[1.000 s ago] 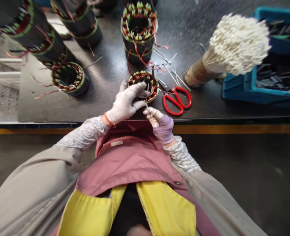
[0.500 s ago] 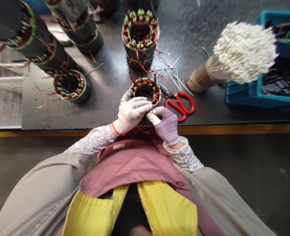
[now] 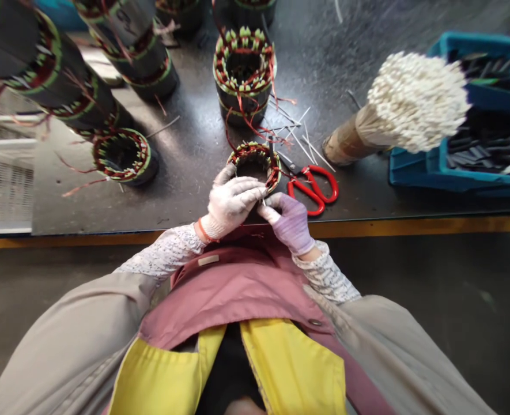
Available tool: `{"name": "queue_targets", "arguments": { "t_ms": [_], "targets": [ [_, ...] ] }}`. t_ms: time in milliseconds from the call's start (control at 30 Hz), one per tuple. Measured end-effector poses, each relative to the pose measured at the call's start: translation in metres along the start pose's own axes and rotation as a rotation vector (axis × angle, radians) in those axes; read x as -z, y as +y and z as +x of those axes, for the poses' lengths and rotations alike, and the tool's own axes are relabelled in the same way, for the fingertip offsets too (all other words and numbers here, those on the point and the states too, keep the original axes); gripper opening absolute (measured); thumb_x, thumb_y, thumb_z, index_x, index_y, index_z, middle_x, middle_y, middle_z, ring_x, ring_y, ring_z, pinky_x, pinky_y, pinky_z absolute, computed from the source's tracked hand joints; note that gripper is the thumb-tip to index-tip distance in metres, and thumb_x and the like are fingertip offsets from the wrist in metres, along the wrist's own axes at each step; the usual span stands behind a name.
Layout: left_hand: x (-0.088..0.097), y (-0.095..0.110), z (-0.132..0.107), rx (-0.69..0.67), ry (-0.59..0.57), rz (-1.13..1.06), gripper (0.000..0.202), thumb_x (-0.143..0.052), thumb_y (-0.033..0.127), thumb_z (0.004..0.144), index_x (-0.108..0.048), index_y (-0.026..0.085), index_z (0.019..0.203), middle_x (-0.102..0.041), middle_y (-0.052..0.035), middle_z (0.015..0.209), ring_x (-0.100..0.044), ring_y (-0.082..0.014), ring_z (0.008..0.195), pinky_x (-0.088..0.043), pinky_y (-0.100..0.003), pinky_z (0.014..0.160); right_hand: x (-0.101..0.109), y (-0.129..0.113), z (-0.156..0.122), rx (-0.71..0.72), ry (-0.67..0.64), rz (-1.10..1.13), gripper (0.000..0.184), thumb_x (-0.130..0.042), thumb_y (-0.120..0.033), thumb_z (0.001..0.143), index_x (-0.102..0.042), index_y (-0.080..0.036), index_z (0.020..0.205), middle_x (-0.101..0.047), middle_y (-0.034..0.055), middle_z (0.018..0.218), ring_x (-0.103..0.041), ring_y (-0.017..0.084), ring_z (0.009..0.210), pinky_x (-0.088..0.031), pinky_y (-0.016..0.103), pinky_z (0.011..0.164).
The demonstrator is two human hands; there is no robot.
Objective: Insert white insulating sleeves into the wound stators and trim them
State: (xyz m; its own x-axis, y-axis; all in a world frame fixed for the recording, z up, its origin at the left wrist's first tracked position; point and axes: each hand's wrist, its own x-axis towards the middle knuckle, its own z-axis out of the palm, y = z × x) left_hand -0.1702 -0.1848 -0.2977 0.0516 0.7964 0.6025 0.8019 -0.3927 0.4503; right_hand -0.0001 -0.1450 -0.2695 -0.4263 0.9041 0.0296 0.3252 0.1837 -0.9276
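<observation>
A motor stator [image 3: 276,167] with red windings and green-yellow slot liners stands near the table's front edge. My left hand [image 3: 233,199], in a white glove, is closed on its near left side, the fingers lying across the near rim. Just right of those fingertips, my right hand [image 3: 287,219], in a purple glove, pinches what looks like a thin white strand at the near rim; the fingers hide most of it. Red-handled scissors [image 3: 313,187] lie beside the stator, to the right of it. Behind it stands another wound stator [image 3: 244,101] with loose red leads.
Stacked stators [image 3: 77,86] lean at the left, near white baskets [image 3: 6,178]. Loose white sticks [image 3: 304,135] are scattered behind the scissors. A wrapped bundle of white-tipped sticks [image 3: 416,104] stands to the right, before blue bins [image 3: 419,170] of dark pieces. The table edge [image 3: 367,226] runs close to me.
The camera view has shifted slightly, moving the bins and bundle a little left and down in view. Both hands stay at the stator's near rim, with barely any movement of the right fingers.
</observation>
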Motion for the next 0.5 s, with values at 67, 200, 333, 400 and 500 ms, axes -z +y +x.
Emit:
{"name": "queue_targets", "arguments": {
  "t_ms": [67, 200, 333, 400, 500],
  "targets": [
    [-0.001, 0.000, 0.000, 0.004, 0.002, -0.003, 0.025, -0.051, 0.034, 0.102, -0.075, 0.028, 0.100, -0.080, -0.0016, 0.103, -0.074, -0.0155, 0.103, -0.039, -0.047, 0.116, 0.003, -0.004, -0.004, 0.049, 0.001, 0.016, 0.021, -0.073, -0.037, 0.082, -0.066, -0.019, 0.072, -0.068, 0.0012, 0.071, -0.061, 0.014, 0.066, -0.052, 0.030, 0.069],
    [-0.002, 0.000, -0.001, -0.041, 0.059, 0.029, 0.027, -0.049, 0.033, 0.102, -0.075, 0.027, 0.099, -0.080, -0.0018, 0.102, -0.074, -0.0155, 0.101, -0.041, -0.047, 0.113, 0.003, -0.007, -0.003, 0.070, -0.002, 0.004, 0.026, -0.073, -0.041, 0.083, -0.065, -0.019, 0.071, -0.068, 0.0008, 0.070, -0.060, 0.014, 0.064, -0.051, 0.028, 0.067],
    [-0.002, -0.002, -0.002, -0.076, 0.055, 0.037, 0.028, -0.047, 0.030, 0.103, -0.074, 0.026, 0.098, -0.080, -0.0026, 0.104, -0.073, -0.0156, 0.103, -0.042, -0.047, 0.113, -0.004, 0.006, 0.008, 0.102, -0.015, -0.120, 0.040, -0.063, -0.056, 0.089, -0.065, -0.019, 0.072, -0.068, 0.0027, 0.068, -0.059, 0.015, 0.062, -0.050, 0.029, 0.064],
    [-0.001, -0.003, -0.001, -0.089, 0.041, 0.005, 0.027, -0.048, 0.031, 0.102, -0.074, 0.025, 0.099, -0.079, -0.0034, 0.105, -0.073, -0.0161, 0.103, -0.041, -0.048, 0.113, -0.005, 0.010, 0.011, 0.203, 0.030, -0.294, 0.042, -0.056, -0.056, 0.094, -0.067, -0.019, 0.077, -0.070, 0.0052, 0.073, -0.062, 0.016, 0.066, -0.048, 0.029, 0.064],
    [0.003, -0.004, 0.002, -0.060, -0.026, -0.018, 0.026, -0.049, 0.033, 0.102, -0.073, 0.024, 0.101, -0.079, -0.0044, 0.106, -0.073, -0.0169, 0.102, -0.041, -0.048, 0.115, 0.000, 0.005, 0.012, 0.463, 0.138, -0.645, 0.039, -0.047, -0.046, 0.100, -0.068, -0.018, 0.084, -0.072, 0.0085, 0.080, -0.064, 0.018, 0.071, -0.044, 0.029, 0.064]
  ]
}}
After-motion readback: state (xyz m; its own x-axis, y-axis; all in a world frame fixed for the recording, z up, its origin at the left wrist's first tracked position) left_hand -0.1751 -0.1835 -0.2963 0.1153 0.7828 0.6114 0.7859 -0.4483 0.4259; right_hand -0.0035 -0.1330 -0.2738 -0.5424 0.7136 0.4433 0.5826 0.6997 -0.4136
